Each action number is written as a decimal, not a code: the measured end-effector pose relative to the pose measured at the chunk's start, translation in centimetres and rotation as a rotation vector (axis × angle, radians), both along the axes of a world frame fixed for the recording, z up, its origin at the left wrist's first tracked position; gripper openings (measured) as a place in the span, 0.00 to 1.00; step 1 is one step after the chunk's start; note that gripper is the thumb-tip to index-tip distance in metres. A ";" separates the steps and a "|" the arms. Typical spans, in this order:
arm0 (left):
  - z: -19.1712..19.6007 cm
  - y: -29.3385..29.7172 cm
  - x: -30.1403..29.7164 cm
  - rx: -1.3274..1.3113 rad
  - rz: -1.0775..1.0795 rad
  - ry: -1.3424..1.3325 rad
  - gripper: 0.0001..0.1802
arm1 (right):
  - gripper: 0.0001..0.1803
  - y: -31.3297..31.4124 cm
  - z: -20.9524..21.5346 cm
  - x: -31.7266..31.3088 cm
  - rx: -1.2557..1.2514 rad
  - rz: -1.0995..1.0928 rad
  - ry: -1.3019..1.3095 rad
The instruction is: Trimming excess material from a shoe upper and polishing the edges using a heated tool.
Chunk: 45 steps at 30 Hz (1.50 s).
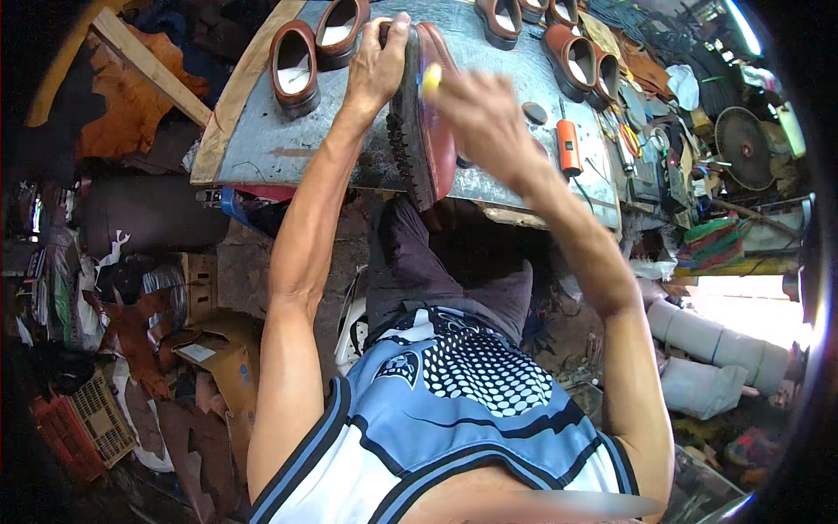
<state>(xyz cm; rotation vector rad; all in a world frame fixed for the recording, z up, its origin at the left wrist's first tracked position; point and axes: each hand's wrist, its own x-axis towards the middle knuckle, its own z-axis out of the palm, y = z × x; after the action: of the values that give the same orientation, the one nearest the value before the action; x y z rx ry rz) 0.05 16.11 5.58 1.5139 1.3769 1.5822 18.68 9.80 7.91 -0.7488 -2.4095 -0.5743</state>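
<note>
My left hand [377, 74] grips the far end of a reddish-brown leather shoe [439, 144]. The shoe is tilted on its side over the table's near edge, its dark ridged sole facing left. At the shoe's upper, my right hand [484, 113] is closed on a small yellow piece [431, 78]. Motion smears that hand, and most of what it holds is hidden. A finished-looking brown shoe [295, 70] stands left of my left hand, with another brown shoe [340, 33] beside it.
The worn grey-blue table [262, 144] carries more brown shoes [572, 63] at the far right. An orange-handled tool [568, 147] and a small round dark disc [534, 113] lie right of my right hand. A fan [745, 148] stands far right; a cardboard box [231, 375] sits lower left.
</note>
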 end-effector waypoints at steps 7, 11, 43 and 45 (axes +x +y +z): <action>0.3 -0.1 0.2 -0.018 -0.035 0.033 0.38 | 0.17 1.1 4.9 -0.1 -0.039 -0.014 0.157; 1.1 -0.6 1.1 0.005 -0.007 0.078 0.38 | 0.18 5.6 4.6 -0.8 -0.015 -0.135 0.017; -5.5 5.7 -2.8 0.263 0.036 0.226 0.28 | 0.21 -3.1 0.8 -1.4 -0.179 -0.026 0.172; -5.1 5.3 -1.9 0.217 -0.005 0.191 0.28 | 0.21 -4.0 -1.6 -0.7 -0.174 -0.017 0.104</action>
<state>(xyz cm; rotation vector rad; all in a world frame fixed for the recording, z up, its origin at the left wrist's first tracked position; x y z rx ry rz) -1.85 21.44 0.50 1.8368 1.3344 1.6635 18.01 5.77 6.30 -0.8512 -2.3792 -0.3268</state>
